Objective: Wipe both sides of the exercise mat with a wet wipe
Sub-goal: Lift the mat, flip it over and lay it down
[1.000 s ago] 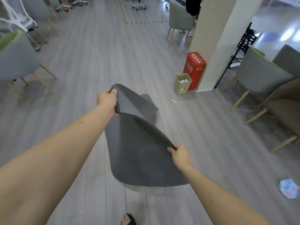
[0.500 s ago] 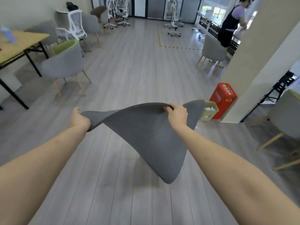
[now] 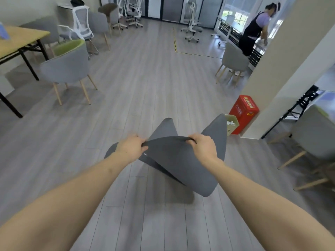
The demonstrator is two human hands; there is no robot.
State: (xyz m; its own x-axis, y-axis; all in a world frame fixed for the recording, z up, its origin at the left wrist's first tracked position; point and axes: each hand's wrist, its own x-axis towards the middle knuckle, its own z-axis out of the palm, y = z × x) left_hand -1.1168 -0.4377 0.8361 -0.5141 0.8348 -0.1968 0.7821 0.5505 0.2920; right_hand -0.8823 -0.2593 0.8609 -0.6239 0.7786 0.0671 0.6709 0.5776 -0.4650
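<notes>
The grey exercise mat (image 3: 183,165) hangs in the air in front of me, bent and folded, with two corners sticking up behind my hands. My left hand (image 3: 129,147) grips its upper edge on the left. My right hand (image 3: 204,144) grips the same edge on the right, fingers curled over it. The mat's lower rounded end droops toward the wooden floor. No wet wipe shows in either hand.
A small green bin (image 3: 231,124) and a red box (image 3: 243,114) stand by a white pillar (image 3: 282,69) at right. Grey chairs (image 3: 67,67) and a wooden table (image 3: 18,40) are at left, more chairs (image 3: 315,134) at right. A person (image 3: 253,31) stands far back right.
My hands have come closer together, bunching the mat so its corners fold upward. The mat has been lifted off the floor and my view has risen from the floor to the room.
</notes>
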